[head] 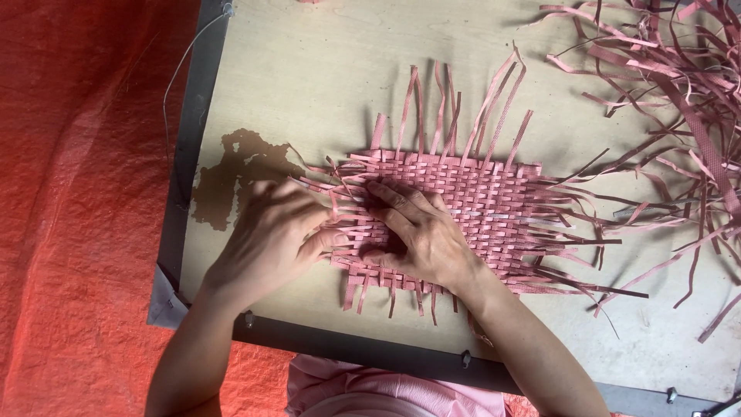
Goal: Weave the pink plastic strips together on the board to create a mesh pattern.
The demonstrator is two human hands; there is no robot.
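Observation:
A flat mat (478, 202) woven from pink plastic strips lies on a pale wooden board (324, 77), with loose strip ends sticking out on all sides. My left hand (270, 235) rests at the mat's left edge, thumb and fingers pinching a pink strip (337, 207) there. My right hand (421, 232) lies palm down on the mat's left part, fingers pressing the weave beside the left hand. Both hands nearly touch each other.
A tangled heap of loose pink strips (687, 100) lies at the board's right. The board has a dark metal frame (193, 131) and a brown worn patch (231, 174) at left. An orange-red tarp (77, 208) covers the ground to the left.

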